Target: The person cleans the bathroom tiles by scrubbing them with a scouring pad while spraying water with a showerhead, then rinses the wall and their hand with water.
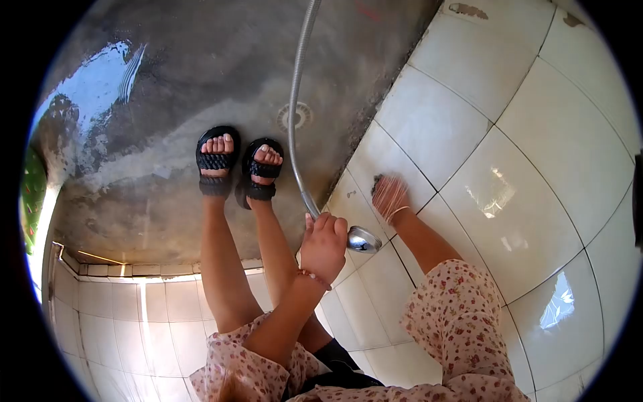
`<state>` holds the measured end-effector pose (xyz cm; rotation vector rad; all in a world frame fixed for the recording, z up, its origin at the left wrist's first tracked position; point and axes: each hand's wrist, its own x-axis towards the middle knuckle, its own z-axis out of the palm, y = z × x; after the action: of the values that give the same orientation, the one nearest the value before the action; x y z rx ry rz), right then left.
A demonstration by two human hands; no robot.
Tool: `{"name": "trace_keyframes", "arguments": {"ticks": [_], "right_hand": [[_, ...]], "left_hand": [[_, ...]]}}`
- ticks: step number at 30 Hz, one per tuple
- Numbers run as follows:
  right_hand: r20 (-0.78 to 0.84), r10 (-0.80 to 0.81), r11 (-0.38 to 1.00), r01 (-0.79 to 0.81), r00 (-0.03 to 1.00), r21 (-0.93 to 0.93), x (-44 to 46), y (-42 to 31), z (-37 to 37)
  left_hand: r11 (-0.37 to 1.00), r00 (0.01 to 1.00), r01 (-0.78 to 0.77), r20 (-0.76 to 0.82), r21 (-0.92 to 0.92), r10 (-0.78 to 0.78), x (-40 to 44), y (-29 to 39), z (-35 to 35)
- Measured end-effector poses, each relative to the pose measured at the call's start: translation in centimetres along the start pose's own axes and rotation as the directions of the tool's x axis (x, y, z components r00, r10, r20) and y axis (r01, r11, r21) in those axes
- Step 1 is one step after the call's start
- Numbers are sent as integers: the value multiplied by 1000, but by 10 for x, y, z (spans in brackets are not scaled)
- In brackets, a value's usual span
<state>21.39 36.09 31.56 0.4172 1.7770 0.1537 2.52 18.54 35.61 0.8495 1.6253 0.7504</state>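
Note:
My left hand [325, 249] is closed around the handle of a shower head [364, 239]. Its chrome face points right, toward the tiled wall, and a metal hose [295, 100] runs up from the grip. Thin streaks of water cross my right hand [391, 195], which is against the white tiles [439, 141]. A small dark thing [376, 183] shows at its fingertips, mostly covered by the fingers, and its kind is unclear. A beaded bracelet circles my left wrist, and a pale band is on the right one.
My feet in black sandals [218, 151] stand on the wet grey floor [161, 221]. A round drain [295, 116] lies behind the hose. Low tiles [127, 321] line the near side, and a green patterned thing [32, 197] is at the left edge.

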Motion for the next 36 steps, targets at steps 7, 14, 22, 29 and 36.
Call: {"name": "trace_keyframes", "arguments": {"ticks": [7,14,22,29,36], "right_hand": [[-636,86,939,-275,767,-205,96,147,-129],[-140,-3,998,-4,990,-56,29,42,-41],[-447,84,936,-224,891,-271,79,115,-105],[-243,93,992,-111,966,-63,42,78,-39],[-500,-11,915,-193,866,-354,101,152,-130]], "left_hand": [[998,999,7,45,-69,-3,2,8,-9],[999,997,6,72,45,-9,-1,4,-16],[1000,1000,13,22,18,-14,7,6,-17],[993,998,61,24,-106,-59,15,17,-25],[994,997,69,-12,-90,-71,18,16,-27]]}}
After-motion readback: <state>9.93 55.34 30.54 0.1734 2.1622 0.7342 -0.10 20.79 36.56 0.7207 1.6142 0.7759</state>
